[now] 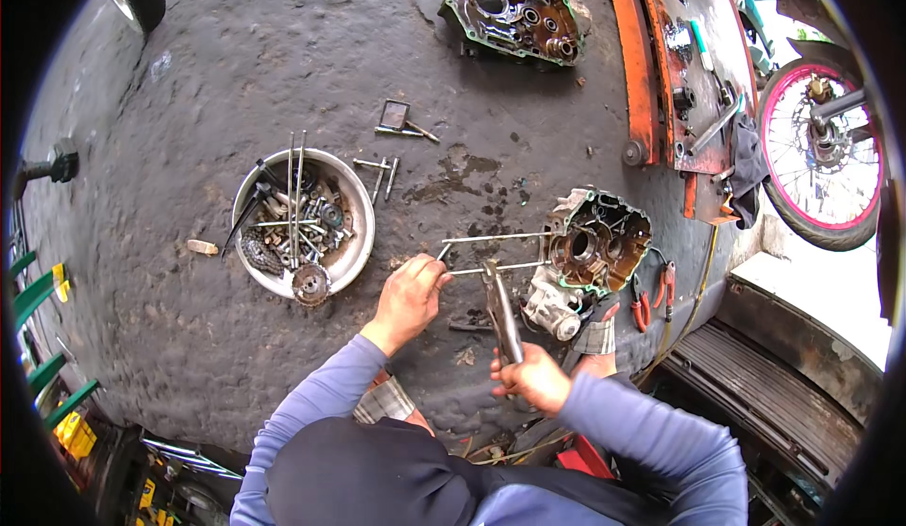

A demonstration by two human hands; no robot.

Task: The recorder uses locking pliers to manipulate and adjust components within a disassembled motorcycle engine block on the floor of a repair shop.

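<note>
An engine crankcase half [601,241] lies on the ground right of centre, green gasket along its rim. Two long studs [495,237] stick out of it toward the left. My left hand [411,301] is closed at the outer end of the nearer stud, with a thin metal piece showing at its fingertips. My right hand [534,378] grips metal locking pliers [504,320] by the handles. The pliers' jaws reach that same stud, part way along it; whether they bite on it I cannot tell.
A metal bowl [362,252] of bolts, a chain and gears stands left. Loose bolts [379,182] lie beside it. Another crankcase half [514,12] sits at the far side. Red-handled pliers [641,311] lie right. An orange metal stand [634,64] and a pink-rimmed wheel [821,149] stand farther right.
</note>
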